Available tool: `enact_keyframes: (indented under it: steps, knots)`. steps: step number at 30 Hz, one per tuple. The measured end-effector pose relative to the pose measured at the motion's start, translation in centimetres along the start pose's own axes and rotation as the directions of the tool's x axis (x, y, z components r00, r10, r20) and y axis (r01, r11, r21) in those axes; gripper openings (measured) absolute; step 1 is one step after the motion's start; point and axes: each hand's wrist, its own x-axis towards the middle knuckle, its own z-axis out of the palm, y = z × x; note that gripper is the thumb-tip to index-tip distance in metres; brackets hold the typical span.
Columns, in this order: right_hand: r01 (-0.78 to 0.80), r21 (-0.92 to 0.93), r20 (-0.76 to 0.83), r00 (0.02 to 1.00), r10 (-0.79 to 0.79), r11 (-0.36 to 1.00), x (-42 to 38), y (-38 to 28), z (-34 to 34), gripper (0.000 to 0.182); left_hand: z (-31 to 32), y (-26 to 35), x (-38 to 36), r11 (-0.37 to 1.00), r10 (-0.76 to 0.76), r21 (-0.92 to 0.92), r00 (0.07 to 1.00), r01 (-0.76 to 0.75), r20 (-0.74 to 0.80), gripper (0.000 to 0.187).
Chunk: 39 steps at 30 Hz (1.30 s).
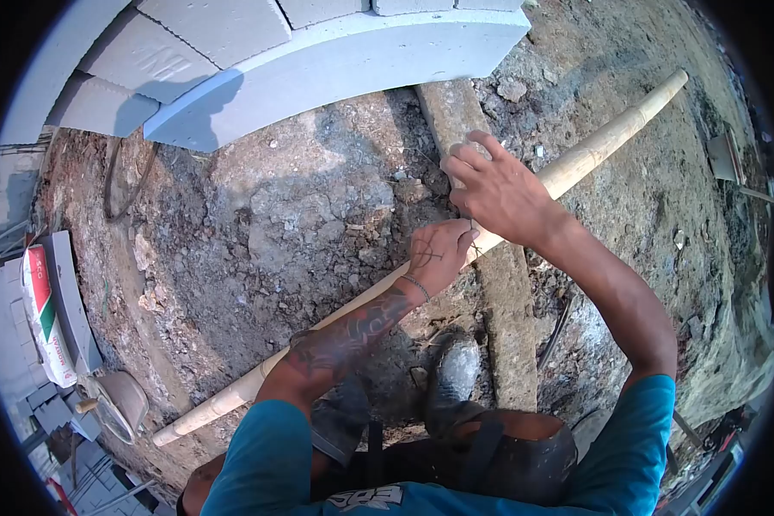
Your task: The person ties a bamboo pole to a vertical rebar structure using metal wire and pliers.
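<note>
A long pale bamboo pole [576, 165] lies diagonally over the dirt and crosses a narrow concrete beam [509, 322]. My left hand [439, 252] rests against the pole near this crossing, its thumb and fingers pinched together. Whatever thin thing may be in that pinch is too small to name. Just beyond it, my right hand [503, 191] is held over the pole with its fingers curled in and the knuckles up. Its palm side is hidden, so what it grips cannot be made out. A small dark strand or twig shows on the pole beside my left fingertips.
Stacked white blocks [206, 39] and a long white slab [353, 64] stand at the upper left. At the left are a printed bag [47, 314] and a bucket-like container [120, 404]. Rough soil and rubble [310, 215] surround my shoe [457, 370].
</note>
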Motion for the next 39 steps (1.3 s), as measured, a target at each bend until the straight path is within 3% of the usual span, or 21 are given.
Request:
enact_keyframes:
  steps: [1, 3, 5, 7, 11, 13, 15, 17, 19, 20, 22, 23, 25, 27, 29, 32, 33, 35, 36, 37, 39]
  knots:
    - [-0.009, -0.007, -0.003, 1.0, 0.009, 1.0, -0.9, -0.8, -0.5, 0.01, 0.0, 0.1, 0.2, 0.997, 0.044, 0.066, 0.999, -0.044, 0.004, 0.014]
    - [-0.292, 0.284, -0.38, 0.84, 0.386, 0.913, -3.3, -3.5, -1.6, 0.014, 0.3, -0.1, 0.2, 0.998, 0.048, 0.05, 0.999, -0.048, -0.002, 0.014]
    - [-0.544, 0.556, -0.116, 0.698, 0.706, 0.629, -5.9, -6.8, 0.7, 0.019, 0.0, 0.0, 0.3, 0.998, 0.041, 0.039, 0.999, -0.04, -0.015, 0.013]
    - [-0.624, 0.538, 0.001, 0.673, 0.74, 0.567, -7.0, -9.2, 3.6, 0.02, -0.3, 0.6, 0.5, 0.995, 0.087, -0.047, 0.996, -0.088, -0.023, 0.013]
    - [-0.767, 0.438, 0.258, 0.608, 0.751, 0.47, -6.2, -9.4, 4.0, 0.018, 0.0, 0.7, 0.4, 0.992, 0.122, 0.046, 0.991, -0.12, -0.063, 0.016]
    - [-0.746, 0.418, 0.223, 0.638, 0.737, 0.519, -6.3, -8.6, 5.5, 0.015, 0.1, 0.8, 0.6, 0.988, 0.151, 0.058, 0.985, -0.146, -0.084, 0.016]
    - [-0.703, 0.444, 0.283, 0.698, 0.658, 0.555, -7.2, -8.1, 6.6, 0.014, 0.4, 0.7, 0.4, 0.999, 0.042, -0.008, 0.997, -0.042, -0.062, 0.017]
    - [-0.7, 0.519, 0.287, 0.684, 0.671, 0.491, -8.3, -8.2, 7.5, 0.015, 1.0, 0.3, 0.1, 0.999, 0.036, -0.001, 0.991, -0.037, -0.131, 0.018]
    - [-0.648, 0.701, 0.303, 0.649, 0.698, 0.298, -9.4, -8.7, 9.0, 0.018, 1.7, -0.2, -0.1, 1.0, 0.024, 0.003, 0.982, -0.024, -0.189, 0.02]
    - [-0.648, 0.702, 0.307, 0.649, 0.696, 0.295, -9.6, -8.9, 9.7, 0.018, 1.9, -0.4, 0.1, 0.999, -0.02, -0.042, 0.972, 0.01, -0.234, 0.021]
    - [-0.658, 0.752, 0.461, 0.574, 0.677, 0.046, -10.0, -9.5, 10.5, 0.022, 1.8, -1.0, 0.4, 0.992, -0.105, -0.097, 0.968, 0.085, -0.228, 0.023]
    - [-0.657, 0.752, 0.455, 0.574, 0.681, 0.052, -10.0, -9.1, 10.3, 0.022, 2.0, -1.3, 0.6, 0.992, -0.099, -0.098, 0.968, 0.078, -0.232, 0.023]
    - [-0.631, 0.76, 0.569, 0.526, 0.632, -0.159, -9.8, -8.9, 9.7, 0.023, 2.4, -2.2, 0.2, 0.971, -0.159, -0.213, 0.955, 0.107, -0.249, 0.024]
    - [-0.647, 0.749, 0.584, 0.539, 0.607, -0.145, -9.8, -8.2, 9.6, 0.022, 1.7, -1.3, -1.0, 0.984, -0.104, -0.172, 0.952, 0.055, -0.288, 0.02]
    - [-0.671, 0.729, 0.607, 0.541, 0.582, -0.137, -9.8, -7.0, 9.6, 0.022, 1.2, -0.9, -2.8, 0.974, 0.128, -0.148, 0.951, -0.174, -0.28, 0.015]
    - [-0.664, 0.654, 0.375, 0.7, 0.608, 0.362, -8.7, -5.8, 9.4, 0.016, 1.6, 0.0, -5.1, 0.961, 0.221, -0.118, 0.949, -0.252, -0.224, 0.01]
    - [-0.658, 0.655, 0.373, 0.71, 0.597, 0.372, -7.8, -5.1, 9.2, 0.016, 2.0, 0.4, -5.2, 0.941, 0.293, -0.096, 0.925, -0.324, -0.242, 0.013]
    - [-0.462, 0.454, 0.332, 0.881, 0.336, 0.762, -6.5, -3.7, 8.1, 0.011, 3.7, 0.9, -5.8, 0.953, 0.278, -0.048, 0.926, -0.299, -0.255, 0.016]
    - [-0.243, 0.376, 0.23, 0.959, 0.163, 0.894, -5.5, -3.0, 7.4, 0.008, 4.8, 1.0, -5.9, 0.96, 0.266, 0.001, 0.913, -0.279, -0.309, 0.016]
    - [-0.239, 0.379, 0.24, 0.958, 0.154, 0.894, -4.3, -2.5, 7.4, 0.008, 5.9, 1.1, -6.0, 0.965, 0.257, 0.05, 0.898, -0.256, -0.357, 0.016]
    - [0.182, 0.281, 0.288, 0.921, -0.263, 0.942, -2.3, -2.0, 7.6, 0.009, 7.0, 1.5, -6.4, 0.964, 0.263, 0.062, 0.886, -0.26, -0.382, 0.019]
